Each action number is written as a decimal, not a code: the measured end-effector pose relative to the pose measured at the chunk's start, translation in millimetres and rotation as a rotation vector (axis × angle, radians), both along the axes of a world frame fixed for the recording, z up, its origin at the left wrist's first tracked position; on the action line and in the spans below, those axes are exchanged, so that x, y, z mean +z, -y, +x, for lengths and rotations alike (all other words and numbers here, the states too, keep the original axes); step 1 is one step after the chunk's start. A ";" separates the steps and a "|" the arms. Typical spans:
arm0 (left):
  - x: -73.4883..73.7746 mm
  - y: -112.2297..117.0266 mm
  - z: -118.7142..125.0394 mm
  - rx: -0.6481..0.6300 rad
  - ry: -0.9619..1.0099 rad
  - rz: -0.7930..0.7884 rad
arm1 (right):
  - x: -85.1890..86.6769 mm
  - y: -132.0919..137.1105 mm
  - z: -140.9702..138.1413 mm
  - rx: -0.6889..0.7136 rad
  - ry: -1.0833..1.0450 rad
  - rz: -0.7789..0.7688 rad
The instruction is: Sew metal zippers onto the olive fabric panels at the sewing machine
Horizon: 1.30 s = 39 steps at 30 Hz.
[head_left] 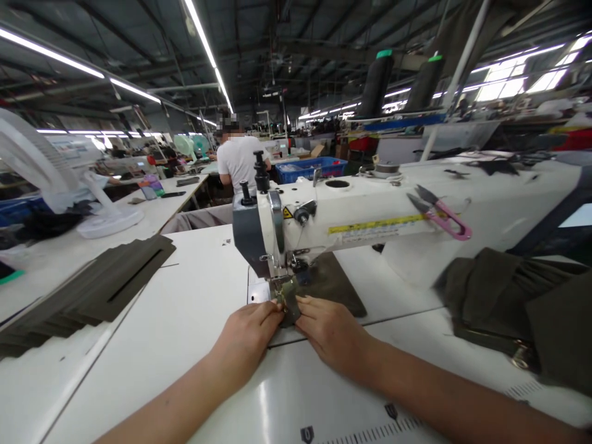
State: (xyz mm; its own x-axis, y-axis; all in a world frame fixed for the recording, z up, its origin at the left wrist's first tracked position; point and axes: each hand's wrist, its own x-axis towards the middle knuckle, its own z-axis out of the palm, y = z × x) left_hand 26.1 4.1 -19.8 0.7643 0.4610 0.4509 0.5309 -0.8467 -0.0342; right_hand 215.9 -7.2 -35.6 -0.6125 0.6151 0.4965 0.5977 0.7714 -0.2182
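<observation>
A white sewing machine [319, 213] stands over the table, its needle area just ahead of my hands. A dark olive fabric piece [335, 287] lies flat under the machine arm. A narrow olive strip [291, 302], folded or curled up, stands at the presser foot between my fingertips. My left hand [247, 336] is closed, its fingertips pinching the strip's left side beside the foot. From the right, my right hand [330, 333] has its fingers pressed together against the strip and the fabric edge. The needle tip is hidden behind the strip.
Stacked olive fabric pieces [92, 290] lie on the left. Pink-handled snips [441, 216] rest on the machine arm. An olive bundle with metal hardware [504, 308] sits at right. Further off are a white fan [111, 213], a blue crate [314, 168] and a person [240, 160] facing away.
</observation>
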 end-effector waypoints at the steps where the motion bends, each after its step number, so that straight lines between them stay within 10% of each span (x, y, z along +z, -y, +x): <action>1: -0.3 -1.8 0.2 0.013 -0.004 -0.009 | -0.2 -2.7 0.1 0.005 -0.010 0.002; 13: -9.2 4.3 -3.5 0.228 0.129 -0.005 | -8.0 -0.5 1.5 -0.070 -0.136 0.053; 39: -9.8 -24.9 -2.9 0.187 -0.083 0.029 | -3.5 -25.6 1.7 -0.011 -0.098 -0.022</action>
